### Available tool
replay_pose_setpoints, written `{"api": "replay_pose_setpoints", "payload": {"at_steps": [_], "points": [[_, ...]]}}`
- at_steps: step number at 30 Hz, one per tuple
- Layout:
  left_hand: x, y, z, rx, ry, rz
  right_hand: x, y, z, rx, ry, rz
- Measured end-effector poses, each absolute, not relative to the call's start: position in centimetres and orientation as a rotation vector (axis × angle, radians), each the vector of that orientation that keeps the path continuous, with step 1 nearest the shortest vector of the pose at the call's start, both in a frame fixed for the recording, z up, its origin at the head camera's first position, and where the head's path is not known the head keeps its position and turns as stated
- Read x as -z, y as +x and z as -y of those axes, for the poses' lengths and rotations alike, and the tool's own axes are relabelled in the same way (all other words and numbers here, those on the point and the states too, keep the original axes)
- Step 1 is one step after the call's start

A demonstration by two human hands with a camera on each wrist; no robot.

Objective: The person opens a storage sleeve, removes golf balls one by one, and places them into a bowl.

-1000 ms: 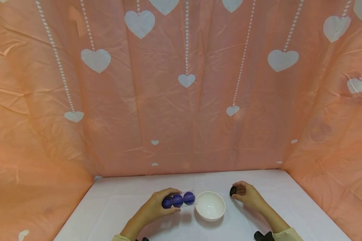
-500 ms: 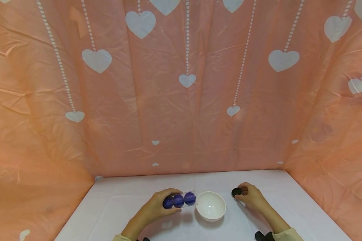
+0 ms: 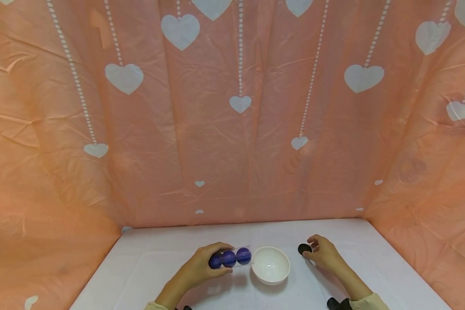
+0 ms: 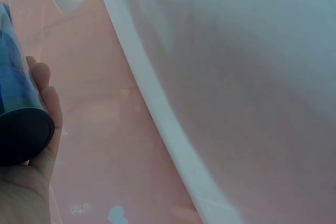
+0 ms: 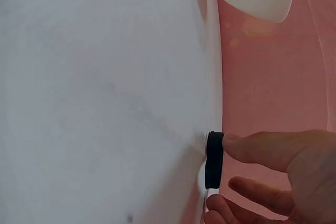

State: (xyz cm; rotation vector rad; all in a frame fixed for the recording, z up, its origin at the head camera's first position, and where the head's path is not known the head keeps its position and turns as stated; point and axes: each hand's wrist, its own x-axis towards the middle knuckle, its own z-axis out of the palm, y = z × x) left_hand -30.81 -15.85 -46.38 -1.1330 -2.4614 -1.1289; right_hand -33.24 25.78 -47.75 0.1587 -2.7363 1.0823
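Note:
My left hand (image 3: 202, 261) grips a clear tube (image 3: 243, 255) of purple balls, lying nearly level left of a white bowl (image 3: 271, 266). The tube's right end is by the bowl's rim. In the left wrist view its black base (image 4: 26, 136) faces the camera, with fingers curled behind it. Right of the bowl, a round black lid (image 3: 304, 248) lies on the white table. My right hand (image 3: 326, 255) is just beside that lid. Its thumb touches or nearly touches the lid's edge, while the other fingers stand apart from it, as the right wrist view shows.
The white tabletop (image 3: 147, 258) ends at an orange curtain (image 3: 217, 150) printed with white hearts, which also closes off both sides. A black object (image 3: 339, 304) shows at the right sleeve, and the tip of another dark one is at the bottom left of centre.
The black lid has gone from upright in my right hand's grasp to flat on the table, slightly further right. My right fingers have loosened from it. The left hand and tube stay put.

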Motion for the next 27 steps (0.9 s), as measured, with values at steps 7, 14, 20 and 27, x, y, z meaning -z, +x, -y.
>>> {"api": "replay_pose_setpoints", "payload": {"at_steps": [7,14,20,27], "points": [[46.4,-30.8,15.7,1.121,-1.131,2.466,47.0,-33.0,-25.0,-1.029,0.217,2.691],[46.2,-30.6,15.7,1.120,-1.124,2.482,45.9,-32.0,-22.9,-1.000,0.301,2.641],[46.4,-30.7,15.7,1.125,-1.145,2.470,45.3,-30.9,-21.1,-1.057,0.372,2.581],[46.5,-30.8,15.7,1.123,-1.137,2.478,44.9,-29.8,-19.4,-1.060,0.509,2.504]]}}
